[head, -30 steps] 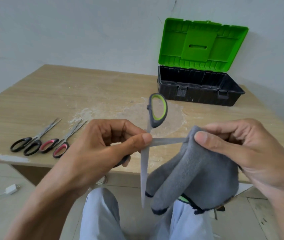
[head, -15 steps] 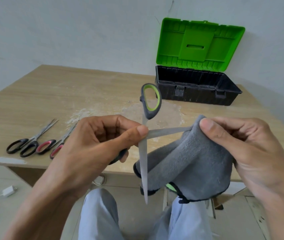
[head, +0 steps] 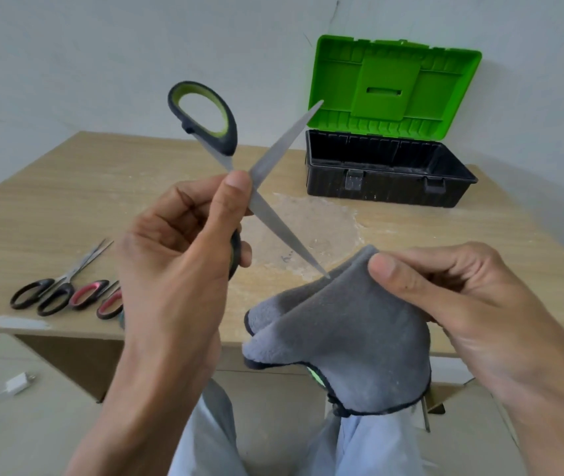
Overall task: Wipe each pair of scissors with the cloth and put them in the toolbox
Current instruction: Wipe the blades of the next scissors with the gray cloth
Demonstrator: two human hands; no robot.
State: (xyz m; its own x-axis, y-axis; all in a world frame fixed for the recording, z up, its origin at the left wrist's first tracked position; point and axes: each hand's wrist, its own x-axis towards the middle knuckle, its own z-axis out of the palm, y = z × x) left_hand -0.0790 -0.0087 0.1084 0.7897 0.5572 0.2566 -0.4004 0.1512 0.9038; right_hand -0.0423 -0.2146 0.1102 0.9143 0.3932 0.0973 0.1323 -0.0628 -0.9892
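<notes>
Pinching the cloth (head: 349, 334), the right hand (head: 462, 304) risks being pricked by open scissors (head: 275, 218) gripped, perhaps loosely, in the left hand (head: 177, 266).

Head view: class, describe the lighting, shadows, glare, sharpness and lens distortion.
Head view: soft, even light; the toolbox throws only a faint shadow on the wall to its right; the held scissors show a dull sheen, no hard glare; the table edges bend slightly from the wide lens; nothing is badly blurred.
</notes>
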